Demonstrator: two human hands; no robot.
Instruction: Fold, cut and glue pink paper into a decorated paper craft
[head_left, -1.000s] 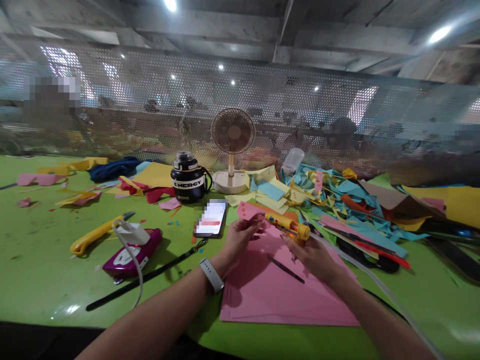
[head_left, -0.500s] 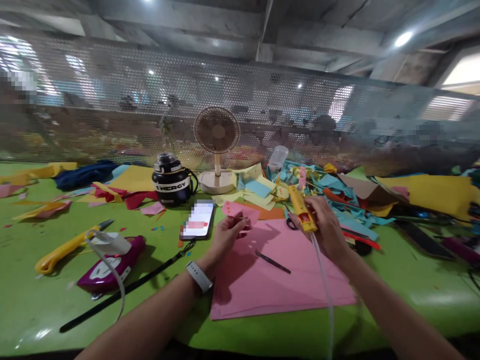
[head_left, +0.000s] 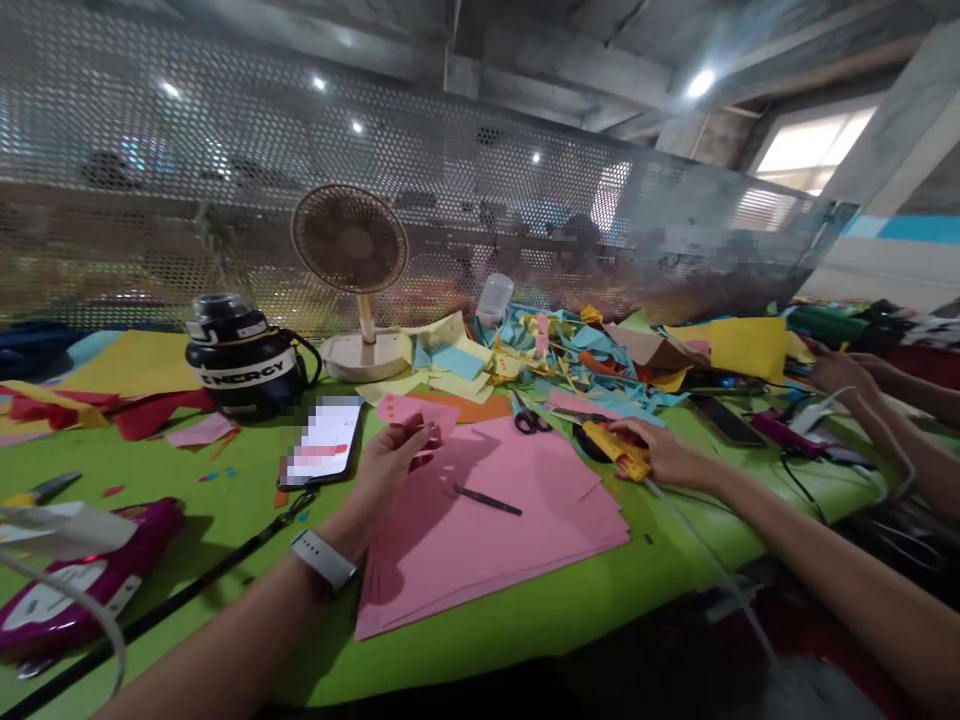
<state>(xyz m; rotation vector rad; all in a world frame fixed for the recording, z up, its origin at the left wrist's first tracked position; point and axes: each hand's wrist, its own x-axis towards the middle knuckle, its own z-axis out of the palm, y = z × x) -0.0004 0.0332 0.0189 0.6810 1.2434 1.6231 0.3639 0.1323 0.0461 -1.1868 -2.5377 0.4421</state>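
Observation:
My left hand, wearing a pale wristband, has its fingers closed at the lower edge of a small pink paper piece with orange dots. Part of that paper is hidden by the fingers. Right of the paper stack, my right hand is wrapped round a yellow glue gun with a pale cord, its nose pointing up and left. Between my hands lies a stack of pink paper sheets with dark tweezers on top. Black-handled scissors rest at the stack's far edge.
A phone, black bottle and fan stand left and behind. Paper scraps pile up at the back. A purple power strip lies front left. Another person's hands are at the far right.
The view has swung right, bringing another person's arms into sight. My right hand has moved the glue gun right and down, off the pink stack. My left hand stays at the dotted pink paper.

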